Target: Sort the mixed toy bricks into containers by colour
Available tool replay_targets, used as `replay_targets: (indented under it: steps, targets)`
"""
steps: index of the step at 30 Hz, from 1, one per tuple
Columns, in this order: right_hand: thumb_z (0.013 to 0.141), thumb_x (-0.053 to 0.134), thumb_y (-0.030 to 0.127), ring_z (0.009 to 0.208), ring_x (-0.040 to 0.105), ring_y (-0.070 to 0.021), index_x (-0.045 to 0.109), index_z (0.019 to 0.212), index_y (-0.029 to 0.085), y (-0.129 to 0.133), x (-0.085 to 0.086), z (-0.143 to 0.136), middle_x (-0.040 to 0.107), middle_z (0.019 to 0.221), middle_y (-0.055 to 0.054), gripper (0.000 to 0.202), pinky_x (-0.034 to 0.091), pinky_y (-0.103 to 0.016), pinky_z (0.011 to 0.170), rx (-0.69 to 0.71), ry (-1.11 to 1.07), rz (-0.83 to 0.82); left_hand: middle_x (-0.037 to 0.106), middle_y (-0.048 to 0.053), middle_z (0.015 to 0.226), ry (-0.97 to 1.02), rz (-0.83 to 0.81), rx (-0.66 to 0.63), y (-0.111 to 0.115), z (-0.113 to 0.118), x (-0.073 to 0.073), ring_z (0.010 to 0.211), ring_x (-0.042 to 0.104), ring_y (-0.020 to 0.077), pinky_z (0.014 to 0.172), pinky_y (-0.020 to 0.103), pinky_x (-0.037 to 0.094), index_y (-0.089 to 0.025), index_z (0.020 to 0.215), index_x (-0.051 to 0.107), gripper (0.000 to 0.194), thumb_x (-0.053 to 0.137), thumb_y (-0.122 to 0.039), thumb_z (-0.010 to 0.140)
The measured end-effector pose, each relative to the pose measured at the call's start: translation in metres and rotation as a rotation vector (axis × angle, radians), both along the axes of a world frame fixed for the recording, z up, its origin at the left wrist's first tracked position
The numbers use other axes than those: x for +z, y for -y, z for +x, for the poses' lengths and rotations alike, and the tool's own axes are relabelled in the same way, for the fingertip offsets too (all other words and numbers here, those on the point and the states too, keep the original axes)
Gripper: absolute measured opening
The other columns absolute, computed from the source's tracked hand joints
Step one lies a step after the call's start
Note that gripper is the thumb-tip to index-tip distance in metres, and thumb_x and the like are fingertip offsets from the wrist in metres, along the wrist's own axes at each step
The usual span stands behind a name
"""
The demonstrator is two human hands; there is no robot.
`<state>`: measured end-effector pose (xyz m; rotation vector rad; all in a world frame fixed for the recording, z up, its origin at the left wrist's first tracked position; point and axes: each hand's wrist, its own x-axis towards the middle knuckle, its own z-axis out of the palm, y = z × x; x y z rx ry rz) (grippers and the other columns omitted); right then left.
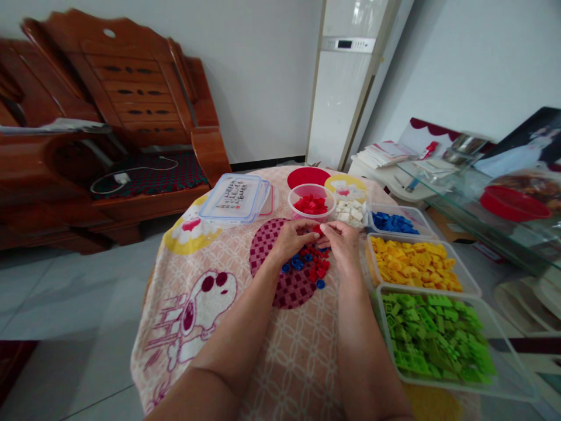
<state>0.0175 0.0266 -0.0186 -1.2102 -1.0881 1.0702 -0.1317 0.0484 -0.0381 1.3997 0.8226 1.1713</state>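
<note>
My left hand point(293, 238) and my right hand point(340, 238) meet over the table, their fingers pinched around a small red toy brick point(318, 230) between them. Below them lie loose red pieces point(321, 269) and several round blue pieces point(297, 262) in a pile on the cloth. Just beyond my fingers is a round clear tub point(291, 199) with red bricks point(310, 204) in it. White bricks point(350, 213) form a heap to the right of that tub, near my right hand.
On the right stand clear boxes of blue bricks point(393, 223), yellow bricks point(414, 263) and green bricks point(438, 339). Stacked plastic lids point(232, 199) lie at the back left of the patterned tablecloth point(302, 362). A wooden chair point(131, 88) is beyond, and a glass shelf point(464, 216) stands right.
</note>
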Motion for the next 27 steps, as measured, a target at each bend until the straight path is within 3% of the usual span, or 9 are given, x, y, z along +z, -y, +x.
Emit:
replay_targets:
  steps: [5, 10, 20, 23, 27]
  targets:
    - [0.071, 0.071, 0.049, 0.049, 0.067, -0.0188, 0.07, 0.082, 0.019, -0.001, -0.0019, 0.0001, 0.068, 0.059, 0.001, 0.033, 0.058, -0.029, 0.045, 0.011, 0.029, -0.001, 0.073, 0.003, 0.072, 0.044, -0.06, 0.043, 0.0004, 0.0021, 0.0019, 0.06, 0.064, 0.0126, 0.058, 0.023, 0.052, -0.012, 0.093, 0.076, 0.038, 0.088, -0.037, 0.067]
    - [0.071, 0.074, 0.048, 0.054, 0.069, -0.0194, 0.073, 0.09, 0.018, -0.001, -0.0019, -0.0005, 0.072, 0.066, 0.0, 0.035, 0.059, -0.03, 0.049, 0.023, 0.019, 0.036, 0.075, 0.004, 0.074, 0.061, -0.085, 0.16, 0.0015, 0.0019, 0.0052, 0.058, 0.065, 0.0127, 0.057, 0.024, 0.054, -0.012, 0.093, 0.076, 0.035, 0.083, -0.037, 0.071]
    - [0.075, 0.075, 0.051, 0.068, 0.074, -0.0229, 0.073, 0.08, 0.019, 0.0024, 0.0025, -0.002, 0.076, 0.072, -0.004, 0.033, 0.062, -0.034, 0.063, 0.088, 0.044, 0.094, 0.075, 0.003, 0.071, 0.108, -0.111, 0.237, 0.001, 0.0036, 0.0053, 0.058, 0.065, 0.0128, 0.057, 0.023, 0.054, -0.012, 0.089, 0.076, 0.029, 0.082, -0.033, 0.07]
    - [0.078, 0.073, 0.052, 0.079, 0.076, -0.0258, 0.077, 0.09, 0.019, 0.0031, 0.0031, -0.0019, 0.079, 0.083, -0.007, 0.036, 0.063, -0.038, 0.073, 0.101, 0.08, 0.144, 0.077, 0.004, 0.077, 0.126, -0.108, 0.258, 0.0001, 0.0049, 0.0042, 0.064, 0.069, 0.0144, 0.063, 0.025, 0.057, -0.012, 0.094, 0.077, 0.03, 0.081, -0.032, 0.071]
    - [0.08, 0.071, 0.056, 0.109, 0.073, -0.0284, 0.077, 0.113, 0.02, 0.0027, 0.0037, -0.002, 0.079, 0.113, -0.01, 0.048, 0.059, -0.043, 0.097, 0.109, 0.122, 0.244, 0.08, 0.007, 0.094, 0.136, -0.05, 0.258, 0.0, 0.0067, 0.005, 0.081, 0.073, 0.018, 0.077, 0.029, 0.06, -0.013, 0.111, 0.076, 0.039, 0.077, -0.031, 0.076]
